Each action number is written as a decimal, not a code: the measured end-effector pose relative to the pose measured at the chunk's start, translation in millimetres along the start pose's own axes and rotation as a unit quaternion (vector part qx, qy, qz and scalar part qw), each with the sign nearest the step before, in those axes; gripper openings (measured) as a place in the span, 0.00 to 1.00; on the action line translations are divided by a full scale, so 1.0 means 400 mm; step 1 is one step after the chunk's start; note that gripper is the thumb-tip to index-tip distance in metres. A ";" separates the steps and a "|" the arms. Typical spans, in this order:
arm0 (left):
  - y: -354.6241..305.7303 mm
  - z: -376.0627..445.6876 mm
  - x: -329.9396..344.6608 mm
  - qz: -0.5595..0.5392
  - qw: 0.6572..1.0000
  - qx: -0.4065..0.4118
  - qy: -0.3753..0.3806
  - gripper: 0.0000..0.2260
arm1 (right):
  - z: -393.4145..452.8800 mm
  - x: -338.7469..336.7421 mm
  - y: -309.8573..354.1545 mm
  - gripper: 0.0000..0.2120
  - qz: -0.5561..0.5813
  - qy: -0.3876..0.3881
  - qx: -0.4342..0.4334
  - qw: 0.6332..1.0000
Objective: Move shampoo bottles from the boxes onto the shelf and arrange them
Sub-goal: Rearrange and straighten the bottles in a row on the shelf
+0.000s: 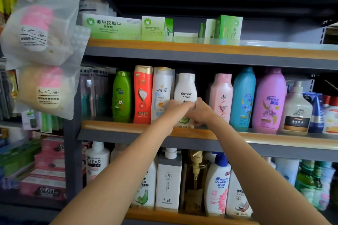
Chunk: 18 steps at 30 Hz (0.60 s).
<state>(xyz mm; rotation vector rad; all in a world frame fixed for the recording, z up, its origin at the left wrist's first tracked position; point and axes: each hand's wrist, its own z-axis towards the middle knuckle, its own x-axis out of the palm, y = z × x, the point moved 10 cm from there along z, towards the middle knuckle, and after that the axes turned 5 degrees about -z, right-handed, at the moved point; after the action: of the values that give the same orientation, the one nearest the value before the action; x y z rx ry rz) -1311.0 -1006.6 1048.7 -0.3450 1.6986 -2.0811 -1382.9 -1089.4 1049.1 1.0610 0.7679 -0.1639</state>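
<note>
A white Raclen shampoo bottle stands upright on the middle shelf, between a white Pantene bottle and a pink bottle. My left hand grips its lower left side and my right hand grips its lower right side; the bottle's bottom half is hidden behind my fingers. Further left stand a red bottle and a green Rejoice bottle. To the right are a blue Rejoice bottle and a purple Rejoice bottle.
Green boxes line the top shelf. The lower shelf holds pump and shampoo bottles, among them a Clear bottle and a Head & Shoulders bottle. Plastic bags hang at the left. A gap lies between the Raclen and pink bottles.
</note>
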 end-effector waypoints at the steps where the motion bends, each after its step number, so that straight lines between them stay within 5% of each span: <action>1: 0.005 0.005 0.002 0.000 1.000 -0.009 -0.004 0.13 | 0.004 0.004 0.000 0.26 -0.003 0.010 -0.008 1.000; 7: 0.019 0.027 0.007 -0.006 1.000 -0.022 0.002 0.20 | 0.004 0.013 -0.006 0.28 -0.009 0.049 -0.011 0.999; 11: 0.011 0.024 0.016 0.014 1.000 0.006 0.018 0.17 | -0.019 0.008 0.007 0.08 -0.009 0.085 -0.017 0.996; 18: -0.018 -0.013 0.000 0.105 0.991 0.081 0.027 0.07 | -0.027 0.006 0.010 0.13 -0.025 0.096 -0.004 0.995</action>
<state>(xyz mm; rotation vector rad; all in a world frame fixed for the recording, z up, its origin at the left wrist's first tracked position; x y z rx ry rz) -1314.6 -1001.2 1054.4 -0.0563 1.5119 -2.0687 -1384.7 -1077.8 1047.6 1.0595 0.9678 -0.1029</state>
